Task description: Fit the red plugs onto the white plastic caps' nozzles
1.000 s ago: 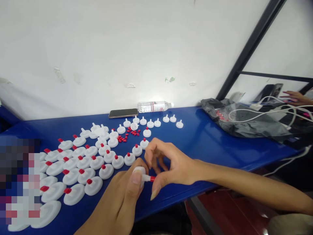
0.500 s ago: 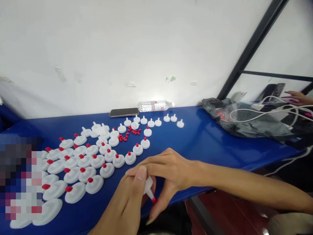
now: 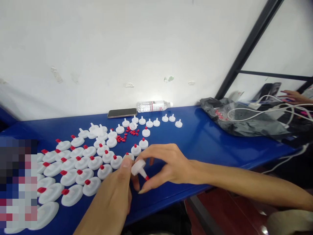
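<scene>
A white nozzle cap with a red tip [image 3: 139, 167] is pinched in my right hand [image 3: 168, 166]. The index finger lies at its round base and the thumb presses by the red tip. Close to the left of the base is my left hand [image 3: 114, 186], thumb raised and apart from its fingers, which show partly below the cap; whether they touch it I cannot tell. Many white nozzle caps with red tips [image 3: 91, 187] stand in rows on the left. Untipped white caps [image 3: 149, 123] stand farther back, around loose small red tips [image 3: 121, 139].
A phone [image 3: 122, 113] and a clear bottle [image 3: 154, 106] lie along the wall on the blue table [image 3: 195, 143]. At the right are a dark plastic bag [image 3: 244, 125], white cables [image 3: 256, 112] and another person's hand [image 3: 293, 96]. Part of the left side is pixelated.
Both hands have shifted a little left and up. My right hand has come off the top of my left hand, and the nozzle cap shows more fully, its tip still pointing down right.
</scene>
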The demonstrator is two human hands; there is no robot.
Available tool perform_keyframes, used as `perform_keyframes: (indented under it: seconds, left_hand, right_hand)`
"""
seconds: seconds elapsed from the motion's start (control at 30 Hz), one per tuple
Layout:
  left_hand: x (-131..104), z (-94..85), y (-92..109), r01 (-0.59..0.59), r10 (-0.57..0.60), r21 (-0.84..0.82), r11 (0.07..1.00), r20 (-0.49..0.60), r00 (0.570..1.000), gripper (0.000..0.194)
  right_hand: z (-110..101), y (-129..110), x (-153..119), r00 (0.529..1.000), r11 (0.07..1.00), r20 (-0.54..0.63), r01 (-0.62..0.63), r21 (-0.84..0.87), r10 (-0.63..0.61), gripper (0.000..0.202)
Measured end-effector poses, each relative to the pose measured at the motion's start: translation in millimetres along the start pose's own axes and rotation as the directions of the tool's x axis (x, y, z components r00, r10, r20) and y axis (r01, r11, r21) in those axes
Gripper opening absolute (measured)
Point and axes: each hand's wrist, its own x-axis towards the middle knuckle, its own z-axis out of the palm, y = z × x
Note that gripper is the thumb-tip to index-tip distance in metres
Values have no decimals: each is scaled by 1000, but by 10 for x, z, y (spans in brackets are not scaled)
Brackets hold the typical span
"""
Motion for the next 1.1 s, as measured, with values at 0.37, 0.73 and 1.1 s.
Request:
perform_keyframes:
  seconds: [0.37,0.73,1.1]
  left_hand:
    - [26,-126,3,-47,49,160,986,-6,999,67]
    - [73,-82,36,-88,89,72,994,-12,996,49]
    - [115,-96,2,-48,51,-76,996,35,998,39]
  right_hand:
    - [-48,-22,78,949,927,39,-313,209,312,39]
    - [-42,12,79,916,872,128,-401,281,381,37]
    - [-13,126,95,835,574,308,-541,615,456,40]
